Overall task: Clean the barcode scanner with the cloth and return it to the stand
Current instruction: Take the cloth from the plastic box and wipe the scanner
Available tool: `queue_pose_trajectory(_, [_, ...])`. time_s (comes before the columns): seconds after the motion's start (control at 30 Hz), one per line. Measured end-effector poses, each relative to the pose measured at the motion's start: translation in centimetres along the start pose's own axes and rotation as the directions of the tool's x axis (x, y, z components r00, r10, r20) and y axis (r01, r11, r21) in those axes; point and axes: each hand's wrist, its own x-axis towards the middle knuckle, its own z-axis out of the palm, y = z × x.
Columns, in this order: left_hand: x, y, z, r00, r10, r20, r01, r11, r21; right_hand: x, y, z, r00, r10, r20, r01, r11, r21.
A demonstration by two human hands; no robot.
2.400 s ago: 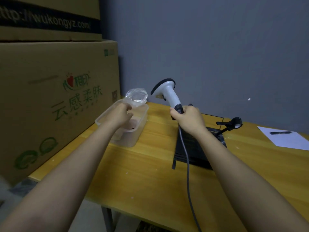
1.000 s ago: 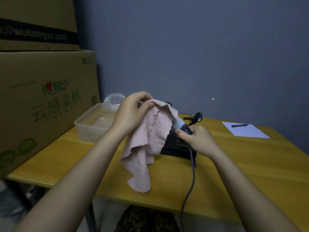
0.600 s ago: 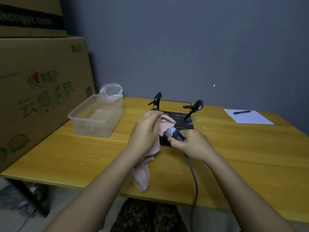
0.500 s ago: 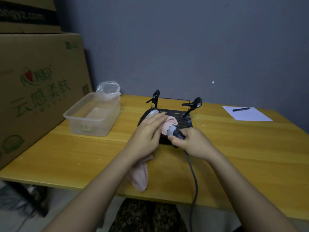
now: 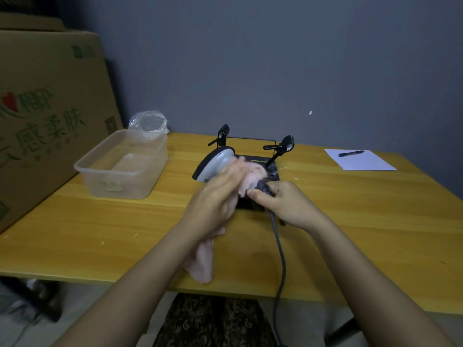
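Observation:
The white barcode scanner (image 5: pixel 217 163) with a black rim lies tilted over the black stand (image 5: pixel 271 171), its head pointing left. My right hand (image 5: pixel 283 200) grips its dark handle, and the grey cable (image 5: pixel 281 256) trails off the table's front edge. My left hand (image 5: pixel 218 199) presses the pink cloth (image 5: pixel 204 261) against the scanner's neck; the cloth's loose end hangs below my wrist. The stand's two black clips (image 5: pixel 285 144) rise behind the scanner.
A clear plastic tub (image 5: pixel 122 165) sits at the left of the yellow table (image 5: pixel 100 229), with a crumpled plastic bag (image 5: pixel 148 121) behind it. Large cardboard boxes (image 5: pixel 45 116) stand at the far left. A paper sheet (image 5: pixel 360 160) with a pen lies at the back right.
My left hand took the cloth from the tub, brought it to the scanner and is rubbing it. My right hand lowered the scanner over the stand; its head is uncovered again.

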Motion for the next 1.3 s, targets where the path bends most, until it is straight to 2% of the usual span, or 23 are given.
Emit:
queue_pose_trajectory(0.07, [0.2,0.3,0.0,0.998,-0.051,-0.041,0.049,0.998,-0.045,0.0,0.1,0.0,1.000,-0.002,-0.008,0.002,1.000,-0.004])
queue_pose_trajectory(0.17, [0.1,0.7,0.1,0.999,0.043,-0.009,-0.043,0.997,-0.062,0.0,0.1,-0.2,1.000,-0.001,-0.028,0.002,1.000,0.014])
queue_pose_trajectory(0.27, [0.3,0.0,-0.1,0.989,-0.085,-0.124,0.076,0.994,-0.076,0.0,0.0,-0.2,0.999,-0.005,-0.036,0.006,0.999,0.034])
queue_pose_trajectory(0.3, [0.2,0.1,0.0,0.987,-0.068,-0.143,0.059,0.996,-0.062,-0.1,-0.2,-0.3,0.999,-0.001,-0.039,0.003,0.999,0.050])
queue_pose_trajectory(0.4, [-0.7,0.9,1.0,0.996,0.053,-0.065,-0.055,0.998,-0.037,-0.1,-0.2,-0.3,0.998,0.003,-0.069,0.006,0.992,0.127])
queue_pose_trajectory(0.47, [-1.6,0.4,1.0,0.999,0.036,0.001,-0.036,0.999,-0.004,-0.3,0.2,-0.3,0.995,0.023,-0.097,-0.006,0.985,0.172])
queue_pose_trajectory(0.53, [-2.5,-0.5,0.5,0.996,0.026,0.080,-0.033,0.995,0.098,-0.6,0.8,-0.5,0.989,0.053,-0.138,-0.027,0.983,0.182])
queue_pose_trajectory(0.57, [-2.9,-0.8,0.3,0.995,0.005,0.099,-0.017,0.993,0.120,-0.7,1.1,-0.6,0.984,0.061,-0.165,-0.031,0.983,0.179])
queue_pose_trajectory(0.63, [-2.8,-0.4,-0.2,0.988,-0.137,0.064,0.137,0.991,0.011,-0.9,1.4,-0.7,0.974,0.056,-0.219,-0.020,0.986,0.163])
queue_pose_trajectory(0.67, [-2.2,0.2,-0.5,0.968,-0.250,0.019,0.251,0.964,-0.090,-0.9,1.4,-0.7,0.970,0.046,-0.240,-0.012,0.990,0.143])
queue_pose_trajectory(0.73, [-0.6,1.4,-1.5,0.876,-0.482,-0.004,0.462,0.841,-0.281,-0.9,0.8,-0.4,0.963,0.024,-0.270,0.001,0.996,0.089])
queue_pose_trajectory(0.83, [1.9,3.2,-2.2,0.705,-0.682,0.194,0.646,0.504,-0.573,-1.2,-0.1,0.1,0.951,-0.027,-0.307,-0.009,0.993,-0.117])
queue_pose_trajectory(0.87, [2.5,3.5,-2.4,0.671,-0.698,0.250,0.673,0.431,-0.601,-1.2,-0.4,0.3,0.948,-0.052,-0.313,-0.013,0.979,-0.201])
queue_pose_trajectory(0.97, [3.1,3.7,-2.7,0.588,-0.743,0.319,0.722,0.305,-0.621,-1.2,-0.8,1.0,0.939,-0.117,-0.324,-0.025,0.916,-0.401])
queue_pose_trajectory(1.07, [3.2,3.6,-2.9,0.536,-0.756,0.377,0.756,0.231,-0.613,-1.0,-0.9,1.8,0.917,-0.206,-0.340,0.004,0.860,-0.510])
queue_pose_trajectory(1.2, [3.2,3.7,-3.2,0.505,-0.722,0.474,0.764,0.118,-0.634,-0.8,-1.0,2.6,0.892,-0.314,-0.325,0.056,0.789,-0.611])
queue_pose_trajectory(1.3, [3.0,3.5,-3.0,0.520,-0.704,0.485,0.755,0.113,-0.645,-0.5,-0.8,3.0,0.875,-0.356,-0.329,0.064,0.757,-0.650])
